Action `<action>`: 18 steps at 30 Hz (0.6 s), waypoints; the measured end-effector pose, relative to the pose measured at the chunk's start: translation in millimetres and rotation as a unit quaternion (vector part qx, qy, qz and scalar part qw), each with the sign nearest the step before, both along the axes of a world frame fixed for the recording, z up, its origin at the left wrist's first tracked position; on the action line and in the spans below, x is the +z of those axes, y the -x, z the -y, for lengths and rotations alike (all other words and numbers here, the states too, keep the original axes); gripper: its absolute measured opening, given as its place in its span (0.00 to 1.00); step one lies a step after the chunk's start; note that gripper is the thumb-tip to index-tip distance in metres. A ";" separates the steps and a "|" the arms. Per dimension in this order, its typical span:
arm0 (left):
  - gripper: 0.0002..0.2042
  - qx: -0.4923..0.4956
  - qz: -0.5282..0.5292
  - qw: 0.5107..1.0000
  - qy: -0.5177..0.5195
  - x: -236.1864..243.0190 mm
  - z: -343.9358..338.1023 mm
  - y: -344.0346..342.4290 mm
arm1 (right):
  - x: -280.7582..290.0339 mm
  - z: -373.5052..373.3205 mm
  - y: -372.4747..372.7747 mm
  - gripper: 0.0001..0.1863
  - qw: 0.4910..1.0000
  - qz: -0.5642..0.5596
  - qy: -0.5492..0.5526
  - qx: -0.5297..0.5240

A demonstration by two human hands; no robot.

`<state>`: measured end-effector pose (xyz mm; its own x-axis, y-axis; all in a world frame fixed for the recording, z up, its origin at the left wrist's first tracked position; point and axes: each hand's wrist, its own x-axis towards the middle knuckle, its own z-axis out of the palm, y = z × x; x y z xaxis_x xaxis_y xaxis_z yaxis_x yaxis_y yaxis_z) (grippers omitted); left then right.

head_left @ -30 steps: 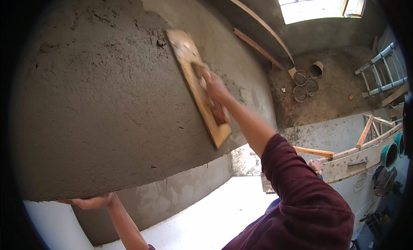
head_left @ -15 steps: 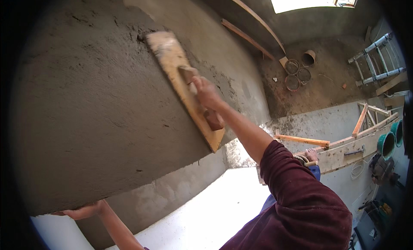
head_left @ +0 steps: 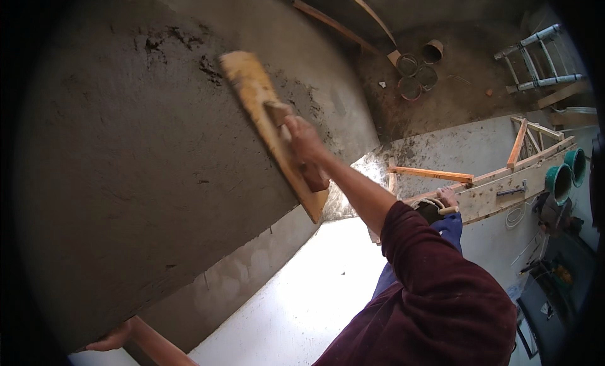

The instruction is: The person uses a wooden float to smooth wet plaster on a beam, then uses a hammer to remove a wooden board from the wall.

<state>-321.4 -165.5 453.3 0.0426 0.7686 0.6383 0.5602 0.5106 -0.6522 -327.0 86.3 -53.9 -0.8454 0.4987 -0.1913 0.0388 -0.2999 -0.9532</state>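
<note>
A long wooden plastering float lies at a slant against the wet grey-brown plaster. My right hand is closed round the handle on its back, arm stretched out. Rough dark clumps and gouges mark the plaster around and beyond the float's far end. At lower left, my left hand rests against the plaster's lower edge with its fingers stretched out; the fingertips are partly hidden and dim there.
Another person in blue stands below, a hand on a curved wooden frame. A hammer and green buckets are along it. Several round containers sit on the dirty floor; a metal ladder leans at far right.
The view has shifted, so the room's background sits further left and higher. The float has moved over the plaster with my right hand still on it. More dark, rough patches show near its far end.
</note>
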 end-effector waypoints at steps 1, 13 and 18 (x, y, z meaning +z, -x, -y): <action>0.43 0.003 0.007 1.000 -0.018 2.0 9.7 1.3 | -13.8 -1.1 -4.6 0.31 0.999 0.036 0.037 0.007; 0.51 0.099 -0.208 0.965 0.128 15.2 39.6 -8.4 | 21.8 -3.7 12.8 0.28 1.000 -0.011 0.013 0.011; 0.50 0.059 -0.216 0.964 0.144 13.8 39.1 3.9 | -72.7 -5.4 -8.7 0.29 0.997 0.050 0.065 -0.005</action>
<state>-325.3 -204.5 467.1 0.1592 0.9270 0.3395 0.1533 0.3165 -0.9361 -318.3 91.7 -126.6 -0.8135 0.4736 -0.3375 0.1276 -0.4209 -0.8981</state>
